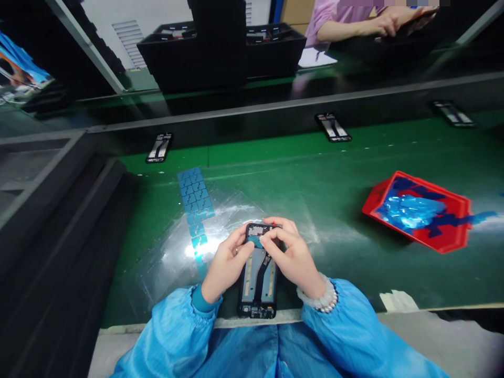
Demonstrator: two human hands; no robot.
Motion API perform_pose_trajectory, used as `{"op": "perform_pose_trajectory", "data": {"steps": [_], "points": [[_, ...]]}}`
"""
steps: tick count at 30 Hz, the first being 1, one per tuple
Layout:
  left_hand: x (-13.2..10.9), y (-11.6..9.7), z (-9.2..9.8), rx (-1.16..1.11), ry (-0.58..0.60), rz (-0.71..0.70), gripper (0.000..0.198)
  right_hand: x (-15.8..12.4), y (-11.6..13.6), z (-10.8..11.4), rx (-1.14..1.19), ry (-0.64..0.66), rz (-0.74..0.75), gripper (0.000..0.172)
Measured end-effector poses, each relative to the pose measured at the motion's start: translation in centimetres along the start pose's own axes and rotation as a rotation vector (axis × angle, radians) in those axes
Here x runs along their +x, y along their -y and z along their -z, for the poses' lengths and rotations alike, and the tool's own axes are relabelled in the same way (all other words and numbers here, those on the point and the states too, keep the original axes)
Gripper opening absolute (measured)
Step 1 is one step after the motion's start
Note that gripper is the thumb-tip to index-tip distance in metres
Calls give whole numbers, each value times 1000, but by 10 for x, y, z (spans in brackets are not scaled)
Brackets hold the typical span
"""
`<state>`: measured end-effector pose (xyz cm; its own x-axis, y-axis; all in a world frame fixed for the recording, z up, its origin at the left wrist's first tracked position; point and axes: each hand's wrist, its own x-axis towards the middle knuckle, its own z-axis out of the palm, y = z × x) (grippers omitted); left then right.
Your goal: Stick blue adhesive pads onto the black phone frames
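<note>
An opened phone [249, 278] with bare innards and a black flex cable [260, 278] lies face down at the table's front edge. Near its upper end sits a blue adhesive piece [255, 241]. My left hand [228, 258] grips the phone's left side, its thumb at the blue piece. My right hand [292, 251] is closed, thumb and forefinger pinching at the blue piece's right corner; its other fingers rest by the phone's upper right edge. The exact contact under these fingertips is hidden. Left of the phone, a strip of blue adhesive pieces [195, 194] lies on the table.
A red bin [437, 242] with crumpled blue film stands to the right. More opened phones [159, 147] [333, 127] [454, 114] lie along the back. Black stacked trays [59, 252] border the left. Across the divider, a person's hands [388, 23] are at work.
</note>
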<state>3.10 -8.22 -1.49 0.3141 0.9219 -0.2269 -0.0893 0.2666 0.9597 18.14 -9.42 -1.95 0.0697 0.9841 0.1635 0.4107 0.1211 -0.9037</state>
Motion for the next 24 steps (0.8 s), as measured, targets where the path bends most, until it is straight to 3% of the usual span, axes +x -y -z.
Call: {"op": "perform_pose_trajectory", "data": {"steps": [14,21,24], "points": [[-5,0,-12,102,-131,-101,29,-4,3,2,-48,9,99,16],[-6,0,-19,72,-215,-124,28,-10,12,-2,-162,-50,153,17],[-10,3,-21,74,-256,-162,29,-13,12,-7,-181,-134,127,13]]}}
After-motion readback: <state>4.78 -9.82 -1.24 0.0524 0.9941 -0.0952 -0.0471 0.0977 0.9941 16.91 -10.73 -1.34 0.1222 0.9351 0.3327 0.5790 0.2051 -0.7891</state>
